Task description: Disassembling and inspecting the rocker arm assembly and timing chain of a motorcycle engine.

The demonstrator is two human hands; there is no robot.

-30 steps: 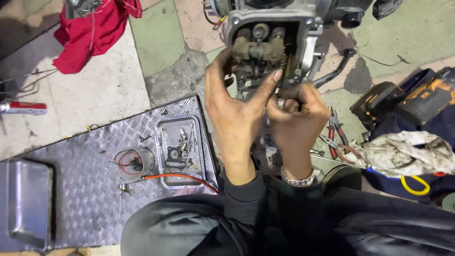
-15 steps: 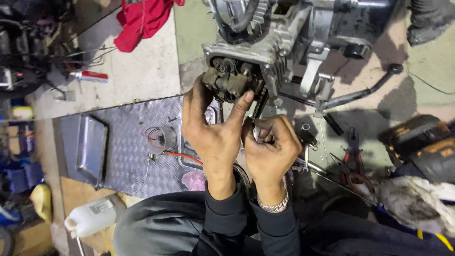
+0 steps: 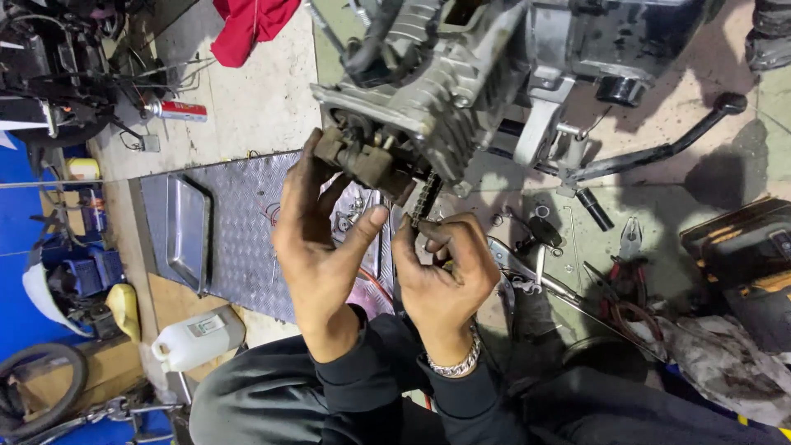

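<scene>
A grey motorcycle engine (image 3: 486, 74) stands on the floor ahead of me, its cylinder head facing me. My left hand (image 3: 317, 239) grips a dark greasy part (image 3: 362, 161) at the open end of the head, thumb underneath. Close beside it, my right hand (image 3: 445, 276) pinches the cam chain (image 3: 424, 198) that hangs out of the head. A silver bracelet sits on my right wrist. Both hands are grimy.
A chequer-plate sheet (image 3: 239, 239) with a metal tray (image 3: 185, 231) lies on the left. A white plastic jug (image 3: 194, 338) stands near my knee. Pliers (image 3: 626, 272) and wrenches lie right of my hands, the kick-start lever (image 3: 659, 148) beyond. A red rag (image 3: 251, 25) is at the top.
My view has swung and moved closer, so the engine looms larger and tilted. Both hands stay at the cylinder head; the right hand has shifted to the chain.
</scene>
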